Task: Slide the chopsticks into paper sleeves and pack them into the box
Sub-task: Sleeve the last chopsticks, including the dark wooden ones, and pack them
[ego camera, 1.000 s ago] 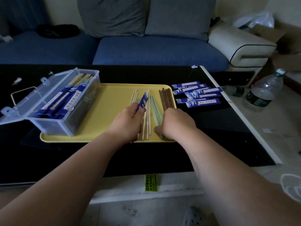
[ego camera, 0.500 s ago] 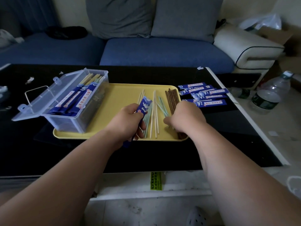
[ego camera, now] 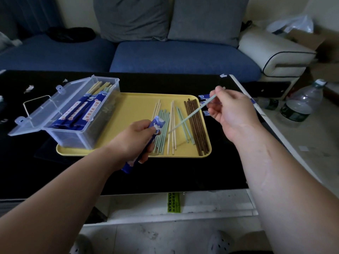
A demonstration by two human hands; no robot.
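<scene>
the left hand is curled round a blue paper sleeve, gripping it low so the open mouth sticks up past the thumb and faces the right side, ready to take a tip. the right hand pinches a pale green chopstick near its thick end, raised above the yellow tray with the thin tip slanting down toward the sleeve; whether it is one stick or a pair pressed together is hard to tell. the tip is near the sleeve mouth but not yet in it, so the threading step looks about to begin. the rest of the loose chopsticks lie sorted by colour on the tray, green, pale wood and dark brown, probably to make matching pairs easy. the clear box stands on the tray's left end with its lid hinged open, already holding several sleeved chopsticks. spare sleeves peek out behind the right hand.
</scene>
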